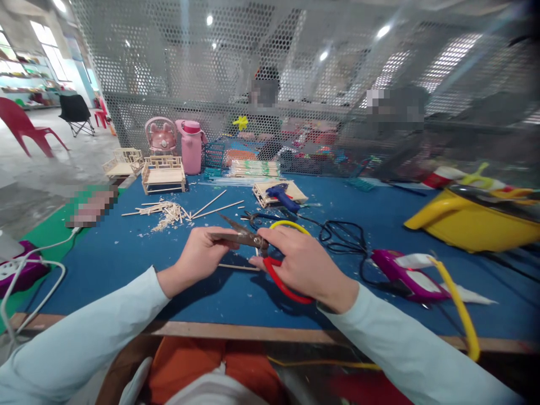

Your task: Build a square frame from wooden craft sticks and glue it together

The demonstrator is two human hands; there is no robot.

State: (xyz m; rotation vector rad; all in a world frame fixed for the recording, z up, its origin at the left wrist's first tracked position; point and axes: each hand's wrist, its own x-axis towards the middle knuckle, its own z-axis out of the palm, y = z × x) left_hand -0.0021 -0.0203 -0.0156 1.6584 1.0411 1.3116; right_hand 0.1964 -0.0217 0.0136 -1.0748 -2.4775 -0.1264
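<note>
My right hand (312, 259) is wrapped round a pair of scissors (248, 237) with one red and one yellow handle. Their dark blades point left and stand apart. Close to the lower blade, my left hand (200, 253) is closed, its thumb and fingers at the blade's tip; what it pinches is hidden. Below the hands a thin wooden stick (238, 267) lies on the blue table (169, 304). Beyond my left hand lies a heap of short cut sticks (169, 212), with a few longer sticks. A blue glue gun (284, 197) rests on a small wooden frame (259, 194).
Two small wooden stick-built beds (163, 175) stand at the back left, by a pink bottle (192, 149). A bundle of sticks (255, 167) lies behind. On the right are a purple power strip (409, 275), black cable (343, 236) and yellow container (481, 219). A perforated metal screen (177, 73) borders the back.
</note>
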